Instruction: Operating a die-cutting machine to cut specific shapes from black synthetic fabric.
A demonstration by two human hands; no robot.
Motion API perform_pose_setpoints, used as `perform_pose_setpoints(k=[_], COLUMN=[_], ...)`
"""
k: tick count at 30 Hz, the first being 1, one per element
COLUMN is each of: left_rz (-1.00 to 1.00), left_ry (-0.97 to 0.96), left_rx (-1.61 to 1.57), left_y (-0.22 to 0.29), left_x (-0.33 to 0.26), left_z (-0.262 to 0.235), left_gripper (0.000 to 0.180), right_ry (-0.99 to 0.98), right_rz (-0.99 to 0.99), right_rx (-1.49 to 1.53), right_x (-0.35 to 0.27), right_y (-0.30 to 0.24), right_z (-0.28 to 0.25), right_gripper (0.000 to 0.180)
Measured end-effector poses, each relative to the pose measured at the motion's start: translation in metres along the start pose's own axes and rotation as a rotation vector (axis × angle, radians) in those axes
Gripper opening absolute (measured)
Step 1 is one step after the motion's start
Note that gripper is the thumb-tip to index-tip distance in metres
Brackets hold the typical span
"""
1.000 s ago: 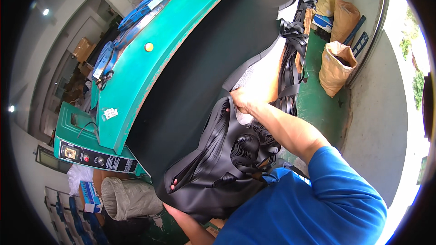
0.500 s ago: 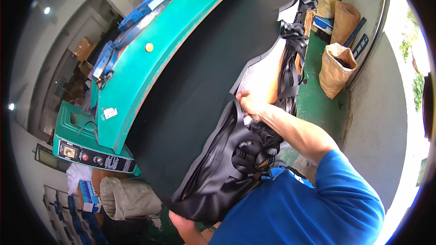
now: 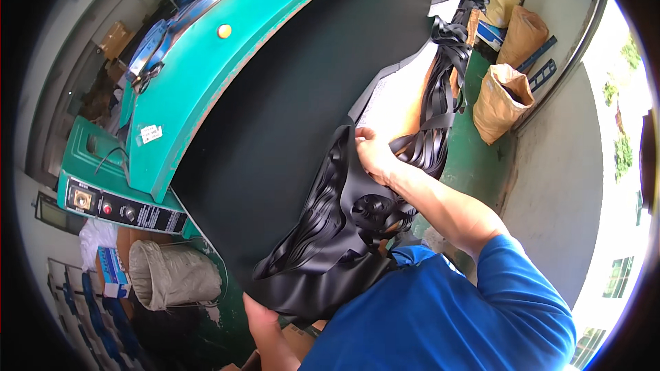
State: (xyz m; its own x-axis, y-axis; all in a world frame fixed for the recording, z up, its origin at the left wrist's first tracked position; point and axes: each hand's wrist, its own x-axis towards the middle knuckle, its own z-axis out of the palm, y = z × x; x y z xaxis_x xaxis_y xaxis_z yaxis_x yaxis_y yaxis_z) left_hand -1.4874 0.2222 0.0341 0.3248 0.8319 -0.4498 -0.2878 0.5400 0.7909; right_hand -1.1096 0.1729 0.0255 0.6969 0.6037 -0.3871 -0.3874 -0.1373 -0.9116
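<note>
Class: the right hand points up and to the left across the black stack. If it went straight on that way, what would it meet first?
Most likely the black sheet on the green machine: the right hand grips the black stack at its top edge, and the sheet lies just beyond its fingers. Depth is unclear.

A: Position of cut sheets (image 3: 330, 240)?
B: On surface (image 3: 289, 117), near edge, between left hand (image 3: 258, 316) below and right hand (image 3: 375, 154) above.
A: Beyond?
B: Machine (image 3: 199, 75) left, sacks (image 3: 505, 93) right.
</note>
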Motion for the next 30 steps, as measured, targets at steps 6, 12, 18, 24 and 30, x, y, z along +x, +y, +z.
perform_pose_setpoints(k=[6, 12, 18, 24, 30], left_rz=[-0.096, 0.093, 0.136, 0.786, 0.944], left_ry=[-0.018, -0.034, 0.306, 0.854, -0.126], left_rx=[-0.071, 0.167, 0.374, 1.622, 1.920], left_y=[0.005, 0.017, -0.001, -0.007, -0.066], left_x=[-0.003, -0.023, -0.018, -0.007, 0.082], left_z=[-0.003, 0.006, -0.011, 0.084, 0.390], left_gripper=[0.045, 0.045, 0.047, 0.050, 0.077], right_ry=[-0.081, -0.394, -0.654, -0.647, -0.308], right_rz=[0.032, -0.068, -0.395, -0.475, -0.836], right_rx=[-0.103, -0.511, -0.653, -0.279, -0.441], right_x=[-0.007, -0.018, 0.032, 0.109, 0.221], right_y=[0.001, -0.032, -0.081, -0.142, -0.220], right_z=[-0.043, -0.060, -0.109, -0.239, -0.300], right_gripper=[0.022, 0.019, 0.029, 0.021, 0.023])
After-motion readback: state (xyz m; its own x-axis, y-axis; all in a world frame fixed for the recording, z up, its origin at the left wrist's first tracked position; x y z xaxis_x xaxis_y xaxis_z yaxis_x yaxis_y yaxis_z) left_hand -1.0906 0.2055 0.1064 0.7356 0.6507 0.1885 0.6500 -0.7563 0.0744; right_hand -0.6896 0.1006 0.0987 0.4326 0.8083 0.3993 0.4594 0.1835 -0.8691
